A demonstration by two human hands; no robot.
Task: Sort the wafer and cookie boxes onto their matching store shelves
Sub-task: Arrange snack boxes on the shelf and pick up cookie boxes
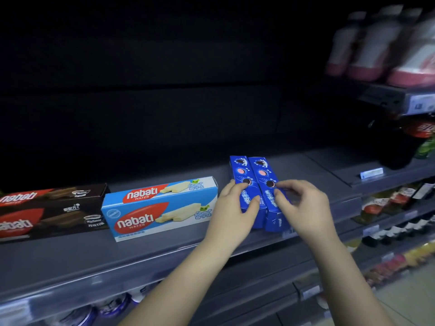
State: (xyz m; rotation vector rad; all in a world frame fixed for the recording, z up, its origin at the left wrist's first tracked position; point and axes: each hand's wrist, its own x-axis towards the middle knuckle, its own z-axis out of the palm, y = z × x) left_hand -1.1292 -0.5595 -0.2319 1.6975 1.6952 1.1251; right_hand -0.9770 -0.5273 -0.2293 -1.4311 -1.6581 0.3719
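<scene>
Both hands are up at the grey shelf [306,165], working on 2 blue cookie boxes that lie side by side and touching, long ends pointing toward the back. The left hand [231,205] rests on the left cookie box [240,170], fingers curled over its left edge and the thumb pressing across the top face, so it grips the near end of that box. The right hand [300,203] sits on the right cookie box [260,171], fingers bent and fingertips [280,184] drawn close together on the top face, thumb lying along the near part; whether it is pinching the box or only pressing on it, I cannot tell. Just left of the left hand lies a light blue wafer box [160,208], flat on the same shelf with its long side facing out, near the hand but apart from the cookie boxes. Beyond that, further left, a dark brown wafer box [51,210] sits touching or nearly touching the light blue one. Off to the right of the right hand, blurred bottles [381,43] stand on a higher shelf, and below the forearms more goods [395,201] fill the lower shelves, too blurred to read.
</scene>
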